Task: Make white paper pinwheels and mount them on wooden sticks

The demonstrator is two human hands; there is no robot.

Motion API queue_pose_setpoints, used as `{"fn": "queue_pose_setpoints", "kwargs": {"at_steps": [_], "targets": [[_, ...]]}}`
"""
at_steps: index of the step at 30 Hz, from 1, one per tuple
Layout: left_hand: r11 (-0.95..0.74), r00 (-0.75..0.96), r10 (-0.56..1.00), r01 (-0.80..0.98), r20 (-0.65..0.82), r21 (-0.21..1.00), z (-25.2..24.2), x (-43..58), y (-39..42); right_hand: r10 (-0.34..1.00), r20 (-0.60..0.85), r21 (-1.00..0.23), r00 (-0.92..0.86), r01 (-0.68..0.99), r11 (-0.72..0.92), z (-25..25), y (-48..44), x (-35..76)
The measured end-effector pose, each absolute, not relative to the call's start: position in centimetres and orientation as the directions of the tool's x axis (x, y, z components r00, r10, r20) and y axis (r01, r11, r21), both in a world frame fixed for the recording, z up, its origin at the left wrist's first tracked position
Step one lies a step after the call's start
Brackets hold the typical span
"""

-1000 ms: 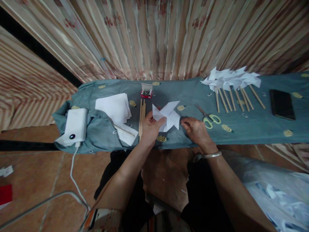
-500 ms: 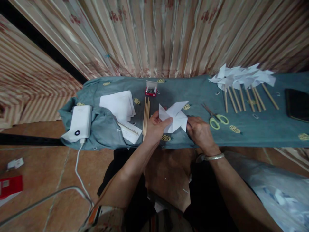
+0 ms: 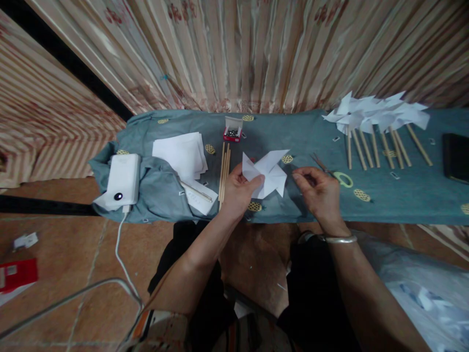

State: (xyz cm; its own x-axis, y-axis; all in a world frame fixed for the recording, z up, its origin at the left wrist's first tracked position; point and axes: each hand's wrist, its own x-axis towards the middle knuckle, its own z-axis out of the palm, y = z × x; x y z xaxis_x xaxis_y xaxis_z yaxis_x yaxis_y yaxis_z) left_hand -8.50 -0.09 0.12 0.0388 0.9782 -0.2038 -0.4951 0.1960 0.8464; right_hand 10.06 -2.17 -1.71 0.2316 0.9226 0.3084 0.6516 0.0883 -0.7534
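We have drawn our right hand (image 3: 319,191), curled round we cannot tell what, just clear to three o'clock of the folded paper (image 3: 270,172), which our left hand (image 3: 239,189) now grips alone

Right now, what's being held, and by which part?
The left hand holds the pinwheel by its left side, thumb near the middle. Whether the right hand holds anything can't be told.

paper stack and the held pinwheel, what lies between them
In the head view, wooden sticks and the left hand lie between the paper stack and pinwheel.
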Motion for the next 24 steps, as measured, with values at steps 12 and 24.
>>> {"fn": "queue_pose_setpoints", "kwargs": {"at_steps": [12, 24], "targets": [[0.213, 0.103, 0.977, -0.437, -0.187, 0.874, 0.4, -7.9, -0.9, 0.946, 0.292, -0.901, 0.141, 0.372, 0.222, 1.7, -4.8, 6.2], [0.229, 0.126, 0.973, -0.454, -0.192, 0.861, 0.8, -8.0, -1.3, 0.948, 0.287, -0.907, 0.135, 0.355, 0.224, 0.6, -4.5, 6.3]]}}
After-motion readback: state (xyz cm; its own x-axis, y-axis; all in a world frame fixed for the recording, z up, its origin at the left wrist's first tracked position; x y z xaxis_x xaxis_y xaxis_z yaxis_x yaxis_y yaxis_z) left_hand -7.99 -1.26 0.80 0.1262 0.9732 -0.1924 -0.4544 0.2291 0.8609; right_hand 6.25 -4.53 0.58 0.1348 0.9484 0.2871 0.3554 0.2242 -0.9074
